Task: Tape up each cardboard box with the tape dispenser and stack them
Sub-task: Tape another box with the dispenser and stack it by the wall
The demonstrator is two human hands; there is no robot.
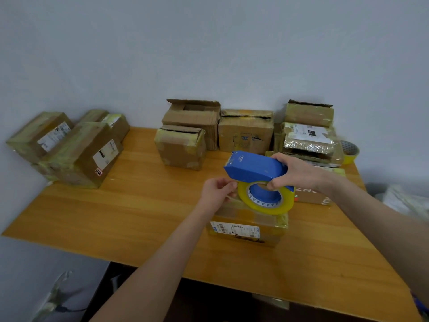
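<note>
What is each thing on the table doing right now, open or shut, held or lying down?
tape dispenser, held up by the right hand.
tape roll, mounted in the dispenser, edge pinched by the left hand.
near box, closed, lying on the table.
back box, top flaps open.
left boxes, taped shut, piled together.

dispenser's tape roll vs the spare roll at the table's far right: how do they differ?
Mounted roll sits on the blue tape dispenser, gripped by the right hand above a cardboard box; the left hand pinches its edge. Spare roll rests on the table, untouched. Mounted roll stands on edge, hole facing the camera; spare roll lies flat, hole up. Both are yellowish tape.
</note>
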